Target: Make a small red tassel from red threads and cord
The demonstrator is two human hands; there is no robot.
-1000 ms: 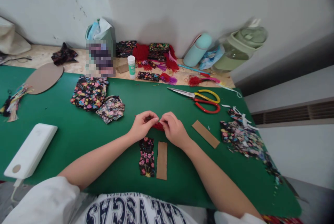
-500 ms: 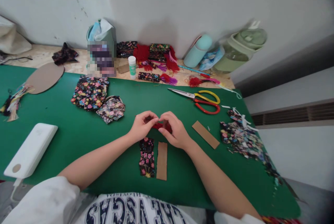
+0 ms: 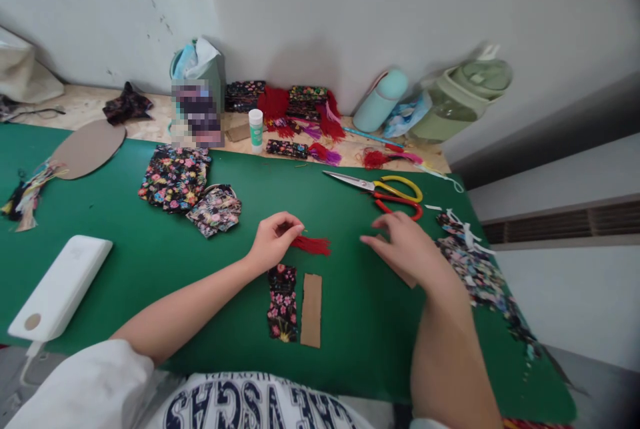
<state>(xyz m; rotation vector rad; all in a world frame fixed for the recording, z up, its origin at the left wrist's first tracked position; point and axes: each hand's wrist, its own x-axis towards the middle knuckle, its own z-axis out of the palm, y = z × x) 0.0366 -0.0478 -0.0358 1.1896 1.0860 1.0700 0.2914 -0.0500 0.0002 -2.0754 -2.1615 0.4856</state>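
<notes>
My left hand [image 3: 276,239] pinches the top of a red tassel [image 3: 315,245], whose threads spread out to the right over the green mat. My right hand [image 3: 400,245] is apart from it, fingers spread and holding nothing, over a cardboard strip [image 3: 406,277] that it partly hides. Just beyond its fingers lie scissors [image 3: 373,185] with one yellow and one red handle. Below my left hand, a black floral fabric piece [image 3: 282,305] lies side by side with another cardboard strip [image 3: 311,312].
Folded floral fabric [image 3: 175,177] and a white power bank [image 3: 61,285] lie to the left. A glue stick [image 3: 256,131], finished tasselled pieces [image 3: 287,149], a turquoise bottle [image 3: 381,101] and a green jug [image 3: 457,99] stand along the wall. Fabric scraps [image 3: 480,269] cover the right side.
My right hand has let go of the red tassel and moved right, opening over the cardboard strip by the scissors. My left hand stays in place, still pinching the tassel.
</notes>
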